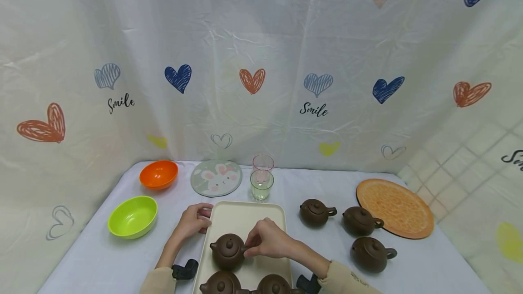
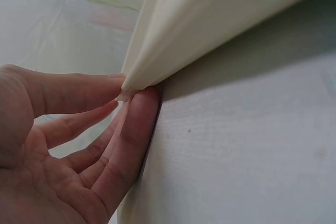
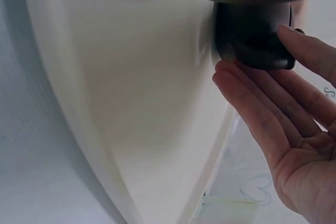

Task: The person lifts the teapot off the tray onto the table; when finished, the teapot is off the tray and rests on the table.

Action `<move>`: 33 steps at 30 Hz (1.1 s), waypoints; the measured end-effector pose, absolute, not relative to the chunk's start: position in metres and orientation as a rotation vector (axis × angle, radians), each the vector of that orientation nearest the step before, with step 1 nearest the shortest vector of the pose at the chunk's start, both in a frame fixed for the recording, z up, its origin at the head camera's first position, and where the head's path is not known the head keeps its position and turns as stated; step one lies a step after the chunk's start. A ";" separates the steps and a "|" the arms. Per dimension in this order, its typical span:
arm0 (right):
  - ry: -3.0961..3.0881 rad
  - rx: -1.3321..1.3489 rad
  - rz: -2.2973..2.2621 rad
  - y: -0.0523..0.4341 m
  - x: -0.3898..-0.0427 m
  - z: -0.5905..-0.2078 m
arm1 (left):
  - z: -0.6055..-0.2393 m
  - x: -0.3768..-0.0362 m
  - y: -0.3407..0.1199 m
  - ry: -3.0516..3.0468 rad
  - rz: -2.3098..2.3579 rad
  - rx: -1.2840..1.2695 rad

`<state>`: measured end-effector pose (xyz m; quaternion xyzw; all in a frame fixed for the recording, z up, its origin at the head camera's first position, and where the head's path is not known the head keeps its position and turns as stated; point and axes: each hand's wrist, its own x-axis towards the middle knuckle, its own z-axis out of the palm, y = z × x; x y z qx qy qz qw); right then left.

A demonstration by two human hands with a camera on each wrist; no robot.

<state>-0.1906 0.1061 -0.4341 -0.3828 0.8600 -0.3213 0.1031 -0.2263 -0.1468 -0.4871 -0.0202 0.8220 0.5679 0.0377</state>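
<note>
My left hand [image 1: 194,219] pinches the far left corner of a cream tray [image 1: 234,212]; the left wrist view has the thumb on the rim [image 2: 142,72] and a finger beneath it. Over the tray's middle, my right hand [image 1: 269,239] grips the handle side of a dark brown teapot [image 1: 227,253], its lid on and its spout towards the left. In the right wrist view that teapot [image 3: 254,38] sits between thumb and fingers, close over the tray. Two more brown teapots, the left one [image 1: 222,284] and the right one [image 1: 274,285], stand at the tray's near end, cut off by the frame.
Three brown teapots [image 1: 315,213] stand right of the tray, near a round pizza-patterned board [image 1: 394,208]. Two glasses [image 1: 261,187] and a rabbit-print round mat [image 1: 216,178] lie beyond it. Orange [image 1: 158,175] and green [image 1: 133,217] bowls are at left.
</note>
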 end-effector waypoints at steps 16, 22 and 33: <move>2.561 -1.139 -0.905 0.105 -0.191 -0.433 | -0.486 -0.228 -0.146 2.527 1.730 -0.070; 2.565 -1.131 -0.965 0.109 -0.190 -0.434 | -0.488 -0.229 -0.146 2.514 1.746 -0.070; 2.487 -1.113 -1.117 0.126 -0.190 -0.431 | -0.487 -0.228 -0.147 2.516 1.733 -0.065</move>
